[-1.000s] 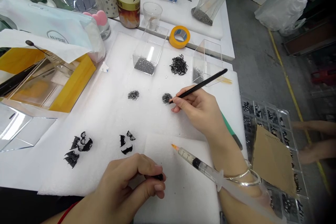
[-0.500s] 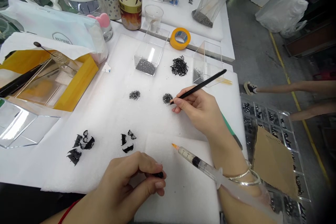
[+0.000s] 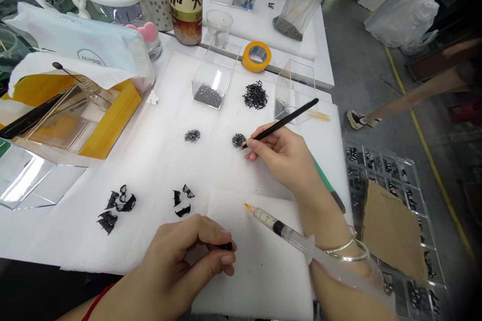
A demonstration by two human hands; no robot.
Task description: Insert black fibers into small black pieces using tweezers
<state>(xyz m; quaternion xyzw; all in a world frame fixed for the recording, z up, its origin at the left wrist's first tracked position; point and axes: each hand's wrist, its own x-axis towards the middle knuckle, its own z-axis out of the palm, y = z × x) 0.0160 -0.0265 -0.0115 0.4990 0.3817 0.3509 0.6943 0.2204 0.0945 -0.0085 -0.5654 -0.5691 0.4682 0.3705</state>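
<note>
head view: right hand (image 3: 286, 160) pinches a slim black applicator (image 3: 282, 123), tip brought low to a small heap of black granules (image 3: 238, 141) on white foam (image 3: 150, 160), seemingly for fine picking, while left hand (image 3: 184, 256) pinches a small black piece (image 3: 227, 246), its shape mostly hidden by the fingers.

**Head camera, close above the bench**

Worn on the person's head, this view looks forward and down from close above the left hand (image 3: 184, 256) and right hand (image 3: 288, 163). The white foam pad (image 3: 150, 160) fills the middle, with the floor (image 3: 361, 70) off to the right.
</note>
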